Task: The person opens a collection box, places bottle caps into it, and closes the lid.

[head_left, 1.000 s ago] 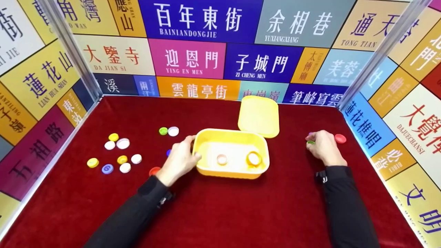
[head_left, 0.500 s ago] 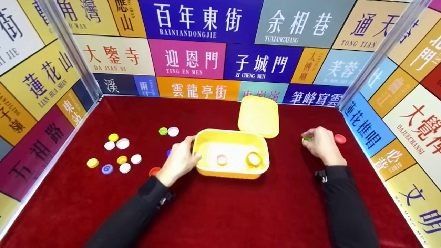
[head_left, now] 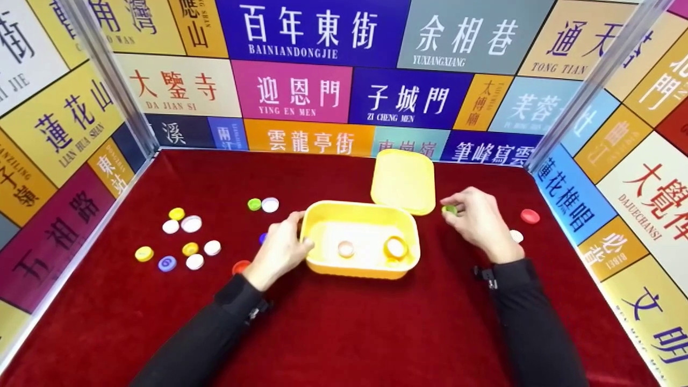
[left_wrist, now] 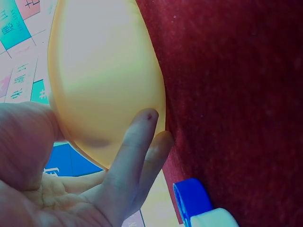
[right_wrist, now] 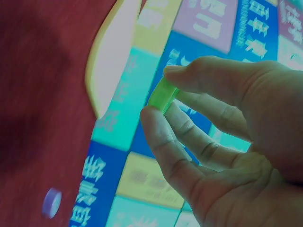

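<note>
My left hand (head_left: pixel 282 244) grips the left end of a yellow plastic box (head_left: pixel 363 271), thumb over the rim and fingers along the outer wall (left_wrist: pixel 106 71). Two bottle caps lie inside the box, a pale orange one (head_left: pixel 346 249) and a yellow one (head_left: pixel 396 247). To the right of the box, my right hand (head_left: pixel 478 220) pinches a green bottle cap (right_wrist: pixel 163 95) between thumb and fingertip, up off the cloth. Its other fingers are spread behind the cap in the right wrist view. The yellow lid (head_left: pixel 404 181) lies flat behind the box.
Several caps, including a yellow one (head_left: pixel 144 253) and a blue one (head_left: pixel 167 263), lie scattered left on the red cloth (head_left: pixel 344 333). A red cap (head_left: pixel 242 266) is near my left wrist. At right are a red cap (head_left: pixel 530 216), a white cap (head_left: pixel 516 236) and a purple cap (right_wrist: pixel 51 203). Printed panels enclose the table.
My right hand has picked up the green cap and carried it left toward the box, uncovering a white cap near its wrist. The left hand and box have stayed in place.
</note>
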`<state>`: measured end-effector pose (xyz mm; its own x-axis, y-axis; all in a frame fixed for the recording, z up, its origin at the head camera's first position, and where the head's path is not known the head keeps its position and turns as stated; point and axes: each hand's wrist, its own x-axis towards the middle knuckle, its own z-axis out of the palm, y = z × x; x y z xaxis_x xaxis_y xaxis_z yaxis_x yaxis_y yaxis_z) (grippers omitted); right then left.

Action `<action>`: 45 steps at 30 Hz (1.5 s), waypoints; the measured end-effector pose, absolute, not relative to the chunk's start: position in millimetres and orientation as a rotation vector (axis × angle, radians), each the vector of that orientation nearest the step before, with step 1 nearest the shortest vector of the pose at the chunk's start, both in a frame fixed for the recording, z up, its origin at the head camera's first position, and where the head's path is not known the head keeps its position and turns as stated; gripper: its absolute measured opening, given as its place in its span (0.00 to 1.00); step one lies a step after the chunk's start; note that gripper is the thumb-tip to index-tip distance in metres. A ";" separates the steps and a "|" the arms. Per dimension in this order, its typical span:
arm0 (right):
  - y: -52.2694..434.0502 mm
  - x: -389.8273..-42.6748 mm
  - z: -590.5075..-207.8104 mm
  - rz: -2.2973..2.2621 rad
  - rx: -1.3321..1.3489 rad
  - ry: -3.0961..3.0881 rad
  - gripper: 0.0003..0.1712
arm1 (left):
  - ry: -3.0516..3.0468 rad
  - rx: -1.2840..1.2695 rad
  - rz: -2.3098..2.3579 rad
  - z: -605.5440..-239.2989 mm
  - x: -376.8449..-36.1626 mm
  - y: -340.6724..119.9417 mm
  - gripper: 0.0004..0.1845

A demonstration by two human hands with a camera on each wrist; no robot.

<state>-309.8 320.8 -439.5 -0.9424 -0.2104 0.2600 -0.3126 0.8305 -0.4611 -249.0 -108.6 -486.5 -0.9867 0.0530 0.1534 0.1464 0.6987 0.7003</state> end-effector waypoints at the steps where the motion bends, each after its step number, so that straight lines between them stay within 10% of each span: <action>1: 315.0 -307.6 -438.2 0.774 0.426 -2.804 0.15 | -2.783 -0.165 -1.162 -486.5 -248.9 -108.6 0.35; 37: 211.5 -266.8 -455.4 0.778 1.083 -2.672 0.13 | -2.770 -0.177 -1.169 -488.3 -249.4 -109.4 0.35; 45: 222.0 -270.9 -451.6 0.791 0.959 -2.672 0.30 | -2.791 -0.161 -1.179 -488.2 -249.6 -109.4 0.36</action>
<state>-270.9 222.0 -451.6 -0.7715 -0.5325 0.3481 -0.6362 0.6478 -0.4190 -249.6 -109.4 -488.2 -0.9886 0.0554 0.1399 0.1389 0.6934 0.7070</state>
